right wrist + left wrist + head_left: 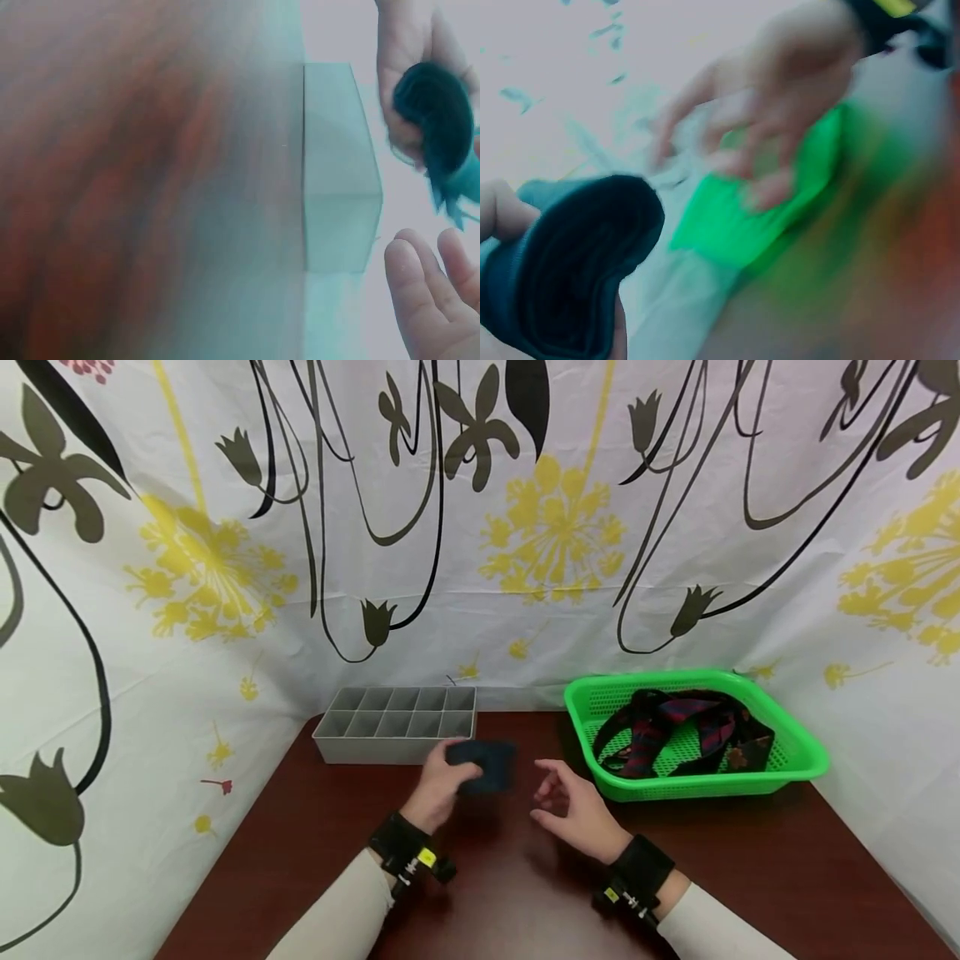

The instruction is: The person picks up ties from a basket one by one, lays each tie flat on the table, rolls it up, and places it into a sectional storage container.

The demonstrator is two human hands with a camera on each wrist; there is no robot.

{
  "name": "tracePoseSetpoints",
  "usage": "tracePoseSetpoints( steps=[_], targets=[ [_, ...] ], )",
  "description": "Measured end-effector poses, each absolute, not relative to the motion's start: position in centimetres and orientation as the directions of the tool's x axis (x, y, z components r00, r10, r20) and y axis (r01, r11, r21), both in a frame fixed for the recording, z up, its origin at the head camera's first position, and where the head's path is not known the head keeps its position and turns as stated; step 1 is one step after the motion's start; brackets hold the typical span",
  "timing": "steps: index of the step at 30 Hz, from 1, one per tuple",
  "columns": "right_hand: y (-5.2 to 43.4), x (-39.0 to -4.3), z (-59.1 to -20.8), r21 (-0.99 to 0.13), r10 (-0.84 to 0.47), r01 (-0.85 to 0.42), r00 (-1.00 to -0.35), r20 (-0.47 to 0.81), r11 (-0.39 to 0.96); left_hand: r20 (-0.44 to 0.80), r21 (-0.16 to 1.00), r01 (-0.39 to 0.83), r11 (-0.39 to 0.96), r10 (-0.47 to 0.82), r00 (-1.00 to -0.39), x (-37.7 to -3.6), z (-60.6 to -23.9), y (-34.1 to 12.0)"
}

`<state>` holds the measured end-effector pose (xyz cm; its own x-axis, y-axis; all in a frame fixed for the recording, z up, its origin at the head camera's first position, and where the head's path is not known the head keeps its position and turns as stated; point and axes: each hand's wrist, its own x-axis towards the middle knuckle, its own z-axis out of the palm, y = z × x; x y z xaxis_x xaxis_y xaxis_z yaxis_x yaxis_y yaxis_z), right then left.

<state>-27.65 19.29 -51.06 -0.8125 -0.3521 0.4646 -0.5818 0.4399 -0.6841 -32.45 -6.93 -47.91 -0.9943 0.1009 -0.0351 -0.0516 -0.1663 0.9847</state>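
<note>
From the head view, the dark wooden table (300, 843) stands before a flowered curtain (555, 527); my left hand (438, 789) grips a rolled dark cloth (487, 766) just before the empty grey divided tray (397, 724), my right hand (573, 806) hangs loose and holds nothing, and the green basket (795, 760) holds dark straps (675, 727). At my left wrist, blurred, the rolled cloth (577, 262) sits curled in my fingers. At my right wrist, bare table (135, 180) runs up to the tray's wall (337, 165).

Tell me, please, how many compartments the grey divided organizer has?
10, in two rows of five: the grey organizer stands at the back of the table, beyond the left hand, which holds a rolled dark cloth. All look empty.
</note>
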Motion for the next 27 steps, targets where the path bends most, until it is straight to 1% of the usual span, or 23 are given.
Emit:
tracePoseSetpoints(
  steps=[2,5,9,12,16,18,23,27],
  targets=[
    [19.4,-27.8,-51.4,-0.71,-0.353,-0.559,-0.827,0.438,0.428,-0.009,0.971,-0.033,-0.235,0.104,-0.995,-33.5,-47.1,-9.0],
    [19.6,-27.9,-51.9,-0.75,-0.354,-0.523,-0.846,0.399,0.406,0.012,0.959,-0.006,-0.284,0.061,-0.998,-34.9,-45.9,-12.2],
    [19.8,-28.3,-52.4,-0.806,-0.35,-0.467,-0.87,0.346,0.364,0.007,0.959,0.018,-0.282,-0.039,-0.999,-36.1,-44.3,-16.4],
    [20.1,-28.6,-52.8,-0.845,-0.35,-0.42,-0.886,0.303,0.331,0.011,0.971,0.053,-0.232,-0.176,-0.984,-36.8,-43.5,-19.4],
    [20.5,-28.9,-53.2,-0.881,-0.36,-0.362,-0.9,0.245,0.306,0.034,0.989,0.087,-0.117,-0.4,-0.916,-37.5,-43.5,-22.6],
    [20.6,-28.9,-53.3,-0.89,-0.368,-0.341,-0.903,0.221,0.302,0.033,0.994,0.079,-0.08,-0.469,-0.883,-37.7,-43.8,-23.9],
    [20.5,-29.0,-53.5,-0.892,-0.378,-0.33,-0.903,0.202,0.31,0.002,0.997,0.044,-0.063,-0.544,-0.839,-38.3,-45.2,-25.9],
    [20.0,-29.2,-53.6,-0.891,-0.381,-0.322,-0.905,0.19,0.32,0.005,1.0,0.02,-0.017,-0.63,-0.776,-38.9,-46.2,-26.6]
  ],
)
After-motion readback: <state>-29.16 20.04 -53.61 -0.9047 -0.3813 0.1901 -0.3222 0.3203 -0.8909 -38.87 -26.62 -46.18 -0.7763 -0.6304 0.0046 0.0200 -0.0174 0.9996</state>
